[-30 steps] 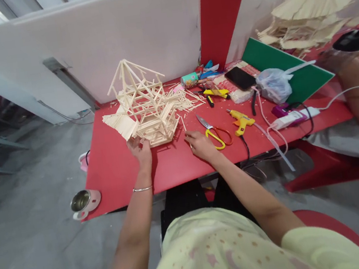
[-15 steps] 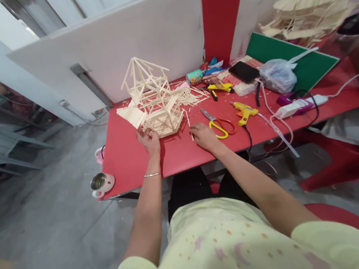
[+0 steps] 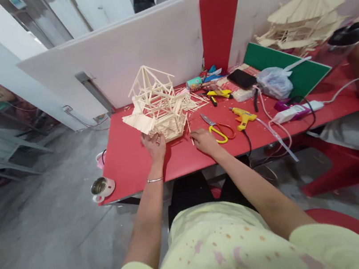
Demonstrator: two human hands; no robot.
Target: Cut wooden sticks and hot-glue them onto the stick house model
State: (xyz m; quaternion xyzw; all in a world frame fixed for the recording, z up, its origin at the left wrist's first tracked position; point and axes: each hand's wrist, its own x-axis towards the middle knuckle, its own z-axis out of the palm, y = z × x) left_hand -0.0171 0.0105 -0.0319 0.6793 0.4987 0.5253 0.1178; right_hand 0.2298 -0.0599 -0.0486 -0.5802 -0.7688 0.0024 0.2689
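The right hand (image 3: 205, 141) I am watching has a thin stick (image 3: 189, 126) pinched narrowly between thumb and fingertips, the stick pointing away from the body just above or on the red table (image 3: 130, 168). My other one, the left hand (image 3: 154, 146), has its fingers bent at the near-left corner of the stick model (image 3: 158, 104); from this head view I cannot tell whether it grips the base or only rests against it. The model stands upright on the table, a many-sided open frame with a pointed top, and a flat panel (image 3: 139, 122) of sticks juts from its left side. I see loose sticks (image 3: 195, 101) scattered behind and beside it. Just beyond the right hand I have scissors (image 3: 218, 132), open-bladed, then a yellow glue gun (image 3: 243, 117). Farther back lie a yellow cutter (image 3: 219, 94) and a black phone (image 3: 242, 79). A cup (image 3: 104, 189) sits at the table's near-left corner.
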